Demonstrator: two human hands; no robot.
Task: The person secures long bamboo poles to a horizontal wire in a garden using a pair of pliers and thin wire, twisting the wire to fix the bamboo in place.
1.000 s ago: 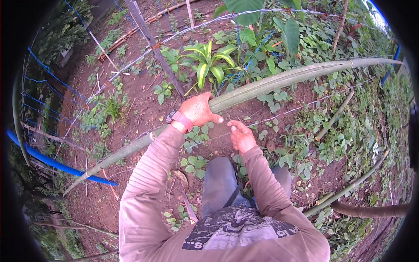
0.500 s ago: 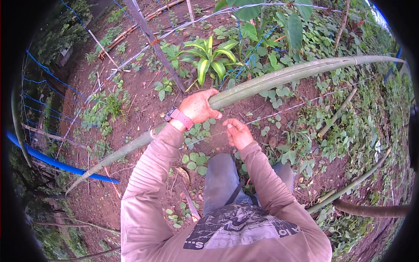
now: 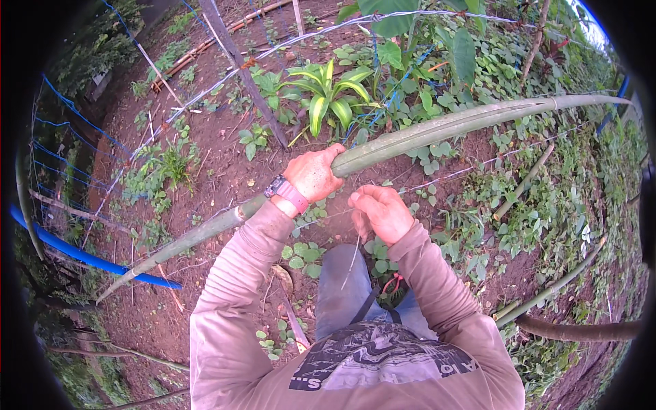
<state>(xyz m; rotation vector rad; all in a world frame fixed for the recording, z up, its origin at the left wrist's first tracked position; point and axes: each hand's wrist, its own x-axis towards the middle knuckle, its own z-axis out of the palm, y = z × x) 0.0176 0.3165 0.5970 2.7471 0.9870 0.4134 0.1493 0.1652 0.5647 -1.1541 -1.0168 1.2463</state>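
My left hand [image 3: 316, 172], with a pink-strapped watch on the wrist, grips a long green bamboo pole [image 3: 451, 124] that runs from lower left to upper right across the garden. Just below the pole, my right hand [image 3: 380, 212] is closed around a thin wire or string [image 3: 352, 260] that hangs down from it. A thin wire [image 3: 478, 166] also stretches off to the right beneath the pole.
A wire fence line [image 3: 225, 75] and a dark slanted stake [image 3: 239, 65] cross the bare soil ahead. A blue pipe [image 3: 75, 251] lies at left. A yellow-green leafy plant [image 3: 326, 92] grows beyond the pole. More bamboo poles [image 3: 547, 294] lie among ground creepers at right.
My right hand has risen slightly and closed more tightly on the thin wire under the pole. My left hand keeps its grip on the bamboo.
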